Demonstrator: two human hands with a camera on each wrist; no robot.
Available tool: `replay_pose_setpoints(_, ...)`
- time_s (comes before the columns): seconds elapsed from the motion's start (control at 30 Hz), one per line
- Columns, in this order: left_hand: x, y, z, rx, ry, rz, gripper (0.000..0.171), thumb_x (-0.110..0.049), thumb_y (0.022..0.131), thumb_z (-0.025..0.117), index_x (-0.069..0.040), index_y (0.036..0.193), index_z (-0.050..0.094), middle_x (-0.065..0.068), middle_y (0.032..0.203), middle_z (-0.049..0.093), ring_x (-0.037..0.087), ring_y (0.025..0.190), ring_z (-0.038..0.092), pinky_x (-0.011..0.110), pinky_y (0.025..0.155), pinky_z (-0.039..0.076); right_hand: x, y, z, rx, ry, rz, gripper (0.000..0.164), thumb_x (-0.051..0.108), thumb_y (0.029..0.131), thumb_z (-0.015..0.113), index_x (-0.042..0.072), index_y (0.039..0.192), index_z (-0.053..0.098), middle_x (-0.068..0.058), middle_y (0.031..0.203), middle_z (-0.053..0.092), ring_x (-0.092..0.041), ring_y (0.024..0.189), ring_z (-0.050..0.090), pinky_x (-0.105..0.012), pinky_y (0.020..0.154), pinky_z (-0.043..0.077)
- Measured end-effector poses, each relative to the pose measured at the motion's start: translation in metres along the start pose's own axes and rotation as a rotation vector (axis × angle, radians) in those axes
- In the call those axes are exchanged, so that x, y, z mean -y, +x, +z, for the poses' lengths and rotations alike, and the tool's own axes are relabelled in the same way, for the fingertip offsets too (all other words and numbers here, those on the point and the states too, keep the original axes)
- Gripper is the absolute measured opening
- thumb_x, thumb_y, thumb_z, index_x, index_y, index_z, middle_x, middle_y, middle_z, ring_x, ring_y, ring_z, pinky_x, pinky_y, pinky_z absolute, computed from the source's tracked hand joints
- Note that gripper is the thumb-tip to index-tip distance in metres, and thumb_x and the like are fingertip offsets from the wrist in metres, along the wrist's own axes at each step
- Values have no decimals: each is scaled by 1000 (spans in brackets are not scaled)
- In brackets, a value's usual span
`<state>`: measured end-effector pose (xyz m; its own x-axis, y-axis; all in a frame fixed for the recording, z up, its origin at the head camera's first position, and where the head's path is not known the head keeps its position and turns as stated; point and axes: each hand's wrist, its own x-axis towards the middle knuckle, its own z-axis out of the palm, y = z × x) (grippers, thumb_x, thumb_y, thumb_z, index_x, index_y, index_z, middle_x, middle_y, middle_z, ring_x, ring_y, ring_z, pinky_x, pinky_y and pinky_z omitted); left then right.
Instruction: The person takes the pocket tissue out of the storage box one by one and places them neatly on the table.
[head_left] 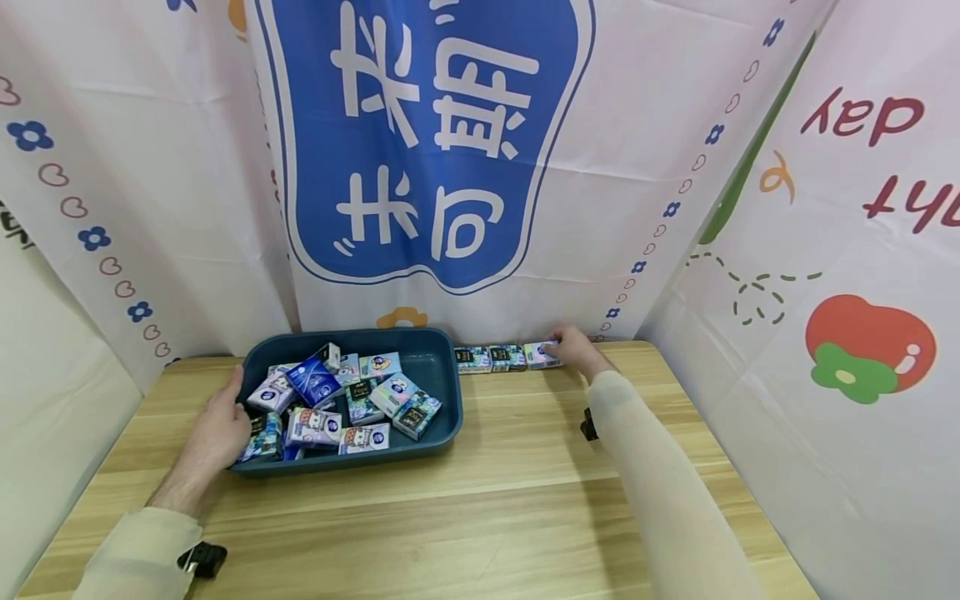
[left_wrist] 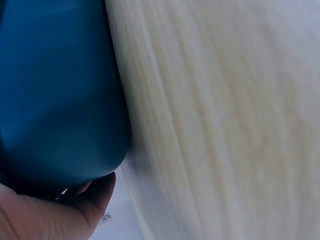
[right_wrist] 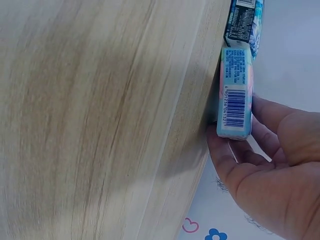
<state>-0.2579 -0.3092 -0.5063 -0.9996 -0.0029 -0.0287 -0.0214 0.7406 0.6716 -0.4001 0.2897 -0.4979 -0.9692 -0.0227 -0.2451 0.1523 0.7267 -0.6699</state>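
My left hand (head_left: 217,427) grips the left end of a dark teal plastic bin (head_left: 454,392), seen close up as a blue wall (left_wrist: 60,100) in the left wrist view. Heaped inside the bin are several small tissue packs (head_left: 315,427), in blue, purple, pastel and dark floral wrappers. Along the back edge of the table, right of the bin, runs a short row of packs. At its right end my right hand (head_left: 576,348) pinches a pastel tissue pack (right_wrist: 234,95) standing with its barcode side showing. A dark floral pack (head_left: 508,358) sits beside it, and another floral pack (head_left: 473,359) lies nearest the bin.
The wood-grain table (head_left: 480,508) spreads in front of the bin and the row. A printed white curtain (head_left: 637,100) hangs directly behind the table's back edge, and more printed fabric (head_left: 847,467) closes off the right side. Black wrist devices (head_left: 202,560) sit at both sleeves.
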Motion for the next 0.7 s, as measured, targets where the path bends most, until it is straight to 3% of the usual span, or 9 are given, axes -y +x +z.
replay_pose_setpoints(0.33,0,1,0,5,-7,-5,67,-7,108,22,-10,167,-11,38,170,0,65,154,8,79,124,14,1,1,3,-21,-41,-54,33,12,104,64,1,134,67,-21,138,67,-37,132,62,-50,117,52)
replay_pose_setpoints(0.5,0,0,0,15,-16,-14,67,-8,109,21,-11,167,-12,38,171,-2,65,155,6,79,124,13,8,-5,1,-54,38,-45,37,16,106,62,2,140,63,-20,139,66,-37,131,63,-51,114,54)
replay_pose_setpoints(0.7,1,0,0,14,-24,-10,68,-7,108,21,-12,167,-12,38,171,-3,64,155,5,79,125,12,25,-13,2,-79,87,-95,40,20,106,62,3,142,62,-19,142,65,-38,136,61,-51,117,53)
